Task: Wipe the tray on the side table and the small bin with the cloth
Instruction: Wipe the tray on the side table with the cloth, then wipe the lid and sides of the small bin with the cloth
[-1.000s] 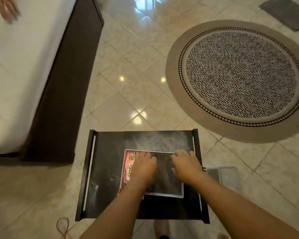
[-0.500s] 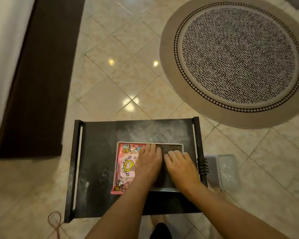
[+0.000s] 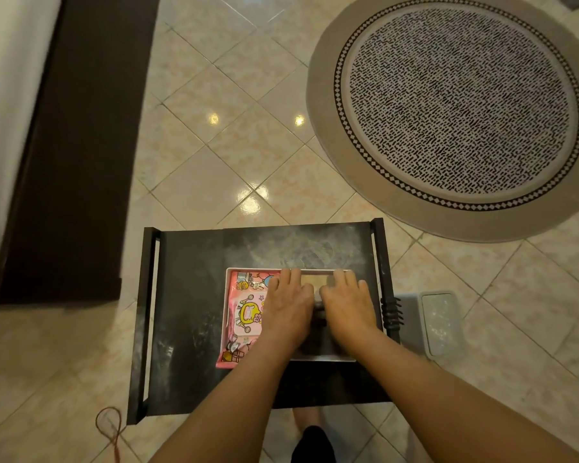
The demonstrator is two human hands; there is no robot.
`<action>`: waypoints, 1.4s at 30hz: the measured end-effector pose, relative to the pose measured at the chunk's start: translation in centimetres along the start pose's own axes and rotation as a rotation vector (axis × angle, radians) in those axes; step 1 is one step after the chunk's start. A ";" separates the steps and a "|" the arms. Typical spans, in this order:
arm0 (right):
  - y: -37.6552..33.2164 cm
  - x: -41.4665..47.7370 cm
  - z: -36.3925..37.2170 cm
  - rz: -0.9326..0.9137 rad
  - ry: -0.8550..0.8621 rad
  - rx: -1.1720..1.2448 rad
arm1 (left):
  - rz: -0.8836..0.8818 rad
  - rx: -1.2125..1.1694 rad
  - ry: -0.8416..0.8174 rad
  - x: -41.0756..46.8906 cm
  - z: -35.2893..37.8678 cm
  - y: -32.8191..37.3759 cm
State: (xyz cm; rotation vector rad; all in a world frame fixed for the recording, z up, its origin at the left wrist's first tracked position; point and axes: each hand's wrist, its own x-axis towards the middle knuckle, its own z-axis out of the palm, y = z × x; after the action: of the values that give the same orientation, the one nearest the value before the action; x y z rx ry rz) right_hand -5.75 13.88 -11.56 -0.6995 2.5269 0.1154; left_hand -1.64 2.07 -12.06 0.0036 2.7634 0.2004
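On the black side table (image 3: 194,295) lies the white tray (image 3: 229,272); the left hand (image 3: 290,309) and right hand (image 3: 346,307) press flat, side by side, on a dark cloth (image 3: 318,315) inside it. A pink packet (image 3: 244,315) lies at the tray's left, the small grey bin (image 3: 442,324) stands right of the table

A worktop (image 3: 194,295) sits at lower centre of the frame with a tray (image 3: 228,295) on it; a packet (image 3: 246,312) lies in the tray's left part. A small bin (image 3: 442,324) stands just right of the worktop, a round rug (image 3: 455,108) at upper right
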 end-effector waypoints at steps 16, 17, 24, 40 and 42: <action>10.9 -6.8 -13.6 0.193 0.057 1.422 | -0.505 -1.665 0.034 -1.9 -13.9 2.2; 11.6 -7.3 -14.2 0.173 0.054 1.470 | -0.513 -1.720 0.045 -1.8 -14.7 3.4; 19.3 -11.8 -15.1 0.133 0.150 1.612 | -0.420 -1.658 -0.022 -2.1 -15.1 13.9; 38.9 -16.4 3.5 0.087 -0.100 1.111 | -0.235 -1.081 -0.072 1.4 2.1 32.0; 39.4 -14.6 8.1 0.085 -0.094 1.049 | -0.250 -1.024 -0.047 2.6 6.7 32.6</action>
State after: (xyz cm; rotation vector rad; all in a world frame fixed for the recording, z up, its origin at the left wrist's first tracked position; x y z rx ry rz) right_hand -11.06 56.34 -13.35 -0.1400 2.0954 -1.0350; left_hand -2.39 35.35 -14.58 -0.5747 2.2712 1.4566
